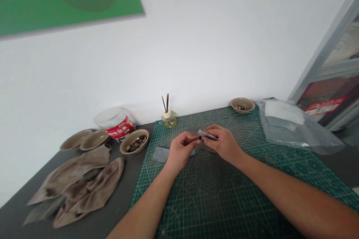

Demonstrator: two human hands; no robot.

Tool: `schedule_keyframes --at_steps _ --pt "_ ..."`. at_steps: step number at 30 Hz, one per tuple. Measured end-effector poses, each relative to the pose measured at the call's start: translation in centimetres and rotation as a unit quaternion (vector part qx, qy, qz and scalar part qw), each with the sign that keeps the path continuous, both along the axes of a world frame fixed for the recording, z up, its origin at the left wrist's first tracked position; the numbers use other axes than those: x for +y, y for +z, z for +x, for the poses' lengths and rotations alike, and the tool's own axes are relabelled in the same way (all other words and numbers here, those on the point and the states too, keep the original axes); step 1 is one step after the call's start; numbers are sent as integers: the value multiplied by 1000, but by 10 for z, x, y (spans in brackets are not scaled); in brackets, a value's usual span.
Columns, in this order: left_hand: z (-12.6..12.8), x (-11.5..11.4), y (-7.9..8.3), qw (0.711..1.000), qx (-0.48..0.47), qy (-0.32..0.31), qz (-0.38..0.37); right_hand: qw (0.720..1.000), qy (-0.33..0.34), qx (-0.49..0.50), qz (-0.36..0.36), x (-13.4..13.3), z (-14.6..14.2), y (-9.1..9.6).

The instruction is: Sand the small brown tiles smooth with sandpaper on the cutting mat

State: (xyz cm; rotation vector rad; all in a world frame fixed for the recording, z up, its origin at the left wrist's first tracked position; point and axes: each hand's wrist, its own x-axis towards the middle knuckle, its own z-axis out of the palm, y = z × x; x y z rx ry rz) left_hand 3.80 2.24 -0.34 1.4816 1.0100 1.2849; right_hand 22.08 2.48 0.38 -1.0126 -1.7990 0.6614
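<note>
Both my hands meet over the far middle of a green cutting mat. My left hand is closed in a pinch on a small dark piece I cannot make out. My right hand is closed on a small grey folded sheet, pressed against what the left hand pinches. A grey flat sheet lies on the mat's left edge, just left of my left hand.
A bowl of dark stones and two empty tan dishes sit at the left beside a white tub with a red label. Stained brown cloths lie front left. A reed diffuser, another stone bowl and a plastic bag stand at the back.
</note>
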Motion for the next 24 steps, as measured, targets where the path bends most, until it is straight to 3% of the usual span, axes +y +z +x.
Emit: schedule_keyframes --at_steps 7,12,24 --pt "-1 1 -1 1000 -7 -23 -13 1000 17 11 -16 3 1 -1" --pt "-3 1 -2 1000 -11 -6 -12 999 26 13 21 -5 -2 3" --pt "0 -2 1 1000 -24 5 -13 999 37 18 -5 -4 -2 2"
